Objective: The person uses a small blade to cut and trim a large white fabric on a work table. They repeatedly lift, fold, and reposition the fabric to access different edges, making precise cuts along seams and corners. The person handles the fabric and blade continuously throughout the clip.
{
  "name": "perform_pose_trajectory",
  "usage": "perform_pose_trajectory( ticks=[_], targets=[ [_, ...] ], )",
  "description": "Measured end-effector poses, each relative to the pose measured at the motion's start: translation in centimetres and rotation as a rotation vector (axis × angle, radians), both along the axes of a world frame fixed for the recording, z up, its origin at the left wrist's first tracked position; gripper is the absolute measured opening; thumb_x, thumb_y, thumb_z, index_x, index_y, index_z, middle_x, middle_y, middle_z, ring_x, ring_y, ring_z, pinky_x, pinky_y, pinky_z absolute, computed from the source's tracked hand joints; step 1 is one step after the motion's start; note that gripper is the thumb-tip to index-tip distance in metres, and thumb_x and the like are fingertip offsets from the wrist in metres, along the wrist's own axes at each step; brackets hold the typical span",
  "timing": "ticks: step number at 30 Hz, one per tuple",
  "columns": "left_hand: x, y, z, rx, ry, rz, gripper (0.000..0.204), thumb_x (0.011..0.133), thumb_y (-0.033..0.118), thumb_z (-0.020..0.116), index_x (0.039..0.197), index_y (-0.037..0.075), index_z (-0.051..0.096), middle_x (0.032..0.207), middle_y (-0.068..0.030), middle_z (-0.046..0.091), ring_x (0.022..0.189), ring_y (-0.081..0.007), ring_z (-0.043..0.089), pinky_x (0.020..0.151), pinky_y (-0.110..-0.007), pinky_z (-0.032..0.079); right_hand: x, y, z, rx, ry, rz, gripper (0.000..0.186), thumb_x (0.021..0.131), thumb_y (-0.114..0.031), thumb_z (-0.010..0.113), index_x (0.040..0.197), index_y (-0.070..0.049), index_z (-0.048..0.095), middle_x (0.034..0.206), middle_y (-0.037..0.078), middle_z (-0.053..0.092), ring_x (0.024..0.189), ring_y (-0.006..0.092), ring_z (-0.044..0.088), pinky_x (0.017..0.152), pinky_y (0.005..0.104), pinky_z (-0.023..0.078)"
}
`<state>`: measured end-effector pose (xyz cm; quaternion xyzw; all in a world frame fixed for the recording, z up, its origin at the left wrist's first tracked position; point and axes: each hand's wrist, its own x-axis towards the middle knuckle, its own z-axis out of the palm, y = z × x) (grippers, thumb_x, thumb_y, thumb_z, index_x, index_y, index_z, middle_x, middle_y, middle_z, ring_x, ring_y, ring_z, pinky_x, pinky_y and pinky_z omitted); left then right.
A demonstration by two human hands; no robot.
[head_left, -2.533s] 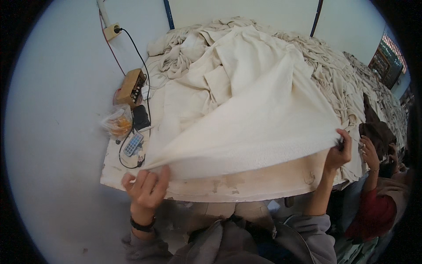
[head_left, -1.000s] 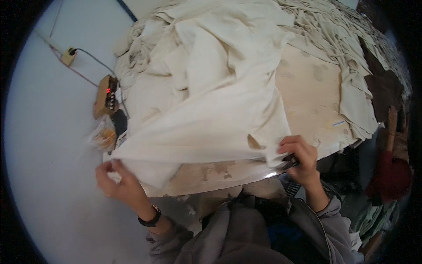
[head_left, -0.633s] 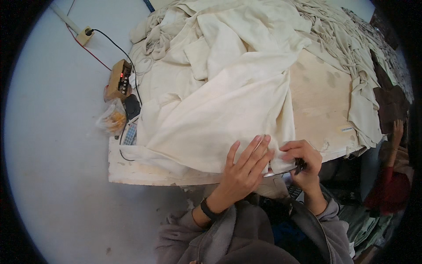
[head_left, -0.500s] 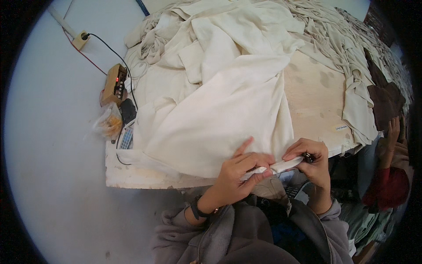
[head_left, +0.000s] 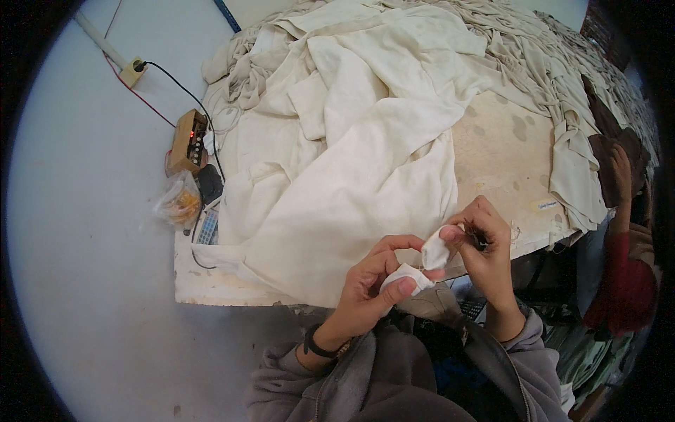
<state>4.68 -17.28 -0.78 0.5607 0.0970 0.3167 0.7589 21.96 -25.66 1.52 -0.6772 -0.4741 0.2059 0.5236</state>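
Observation:
A large cream fabric piece (head_left: 344,183) lies loosely folded over the table and reaches to its front edge. At that edge my left hand (head_left: 371,281) pinches a bunched end of it, thumb on top. My right hand (head_left: 486,243) holds another folded bit of the same fabric, raised a little and pulled apart from the left one. A small dark object (head_left: 481,241) shows within the right fingers; its kind is hard to make out. The two held folds are close together, with a narrow gap between them.
At the table's left edge are a wooden box (head_left: 188,141) with a red light and knobs, a plastic bag (head_left: 179,198), a blue keypad (head_left: 209,228) and a black cable. Heaped beige cloth (head_left: 520,53) covers the far side. Another person's red sleeve (head_left: 619,295) shows at right.
Before, both hands held one flat folded edge stretched between them. Now the fabric is bunched into two folds, and my right hand has risen and moved slightly left.

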Motion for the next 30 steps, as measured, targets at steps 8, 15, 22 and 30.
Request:
perform_pose_trajectory(
  ticks=[8,15,22,30],
  targets=[
    [0.1,0.0,0.4,0.025,-0.066,0.026,0.024,0.088,0.010,0.058,0.073,0.003,0.041,0.125,-0.0230,0.043,0.118,-0.0321,0.048,0.100,-0.042,0.040,-1.5,-3.7,1.7,0.003,0.422,0.402,0.033,0.090,-0.026,0.058,0.106,0.001,0.048,0.091,0.007,0.053,0.086,0.0124,0.051,0.078,0.0260,0.043],
    [0.4,-0.1,0.6,0.306,-0.083,0.047,0.025,0.081,-0.005,0.062,0.068,-0.001,0.042,0.124,-0.0225,0.047,0.115,-0.0290,0.052,0.099,-0.036,0.042,-2.0,-3.0,0.3,-0.074,0.356,0.310,0.020,0.090,-0.016,0.059,0.092,0.004,0.054,0.080,0.007,0.056,0.076,0.0105,0.052,0.068,0.0249,0.044],
    [0.1,0.0,0.6,0.392,-0.050,0.056,0.021,0.080,-0.006,0.063,0.068,-0.002,0.045,0.125,-0.0230,0.047,0.117,-0.0311,0.051,0.098,-0.038,0.043,-2.2,-2.6,0.2,-0.012,0.488,0.295,0.017,0.088,-0.012,0.061,0.086,0.004,0.054,0.077,0.003,0.055,0.075,0.0073,0.051,0.067,0.0225,0.043],
    [0.2,-0.1,0.7,0.342,-0.071,0.058,0.016,0.082,-0.005,0.060,0.072,-0.004,0.047,0.127,-0.0231,0.045,0.120,-0.0317,0.049,0.099,-0.038,0.043,-2.7,-2.0,0.5,0.192,0.452,0.288,0.017,0.086,-0.011,0.064,0.092,0.002,0.058,0.084,0.004,0.055,0.081,0.0087,0.054,0.072,0.0220,0.043]
  ],
)
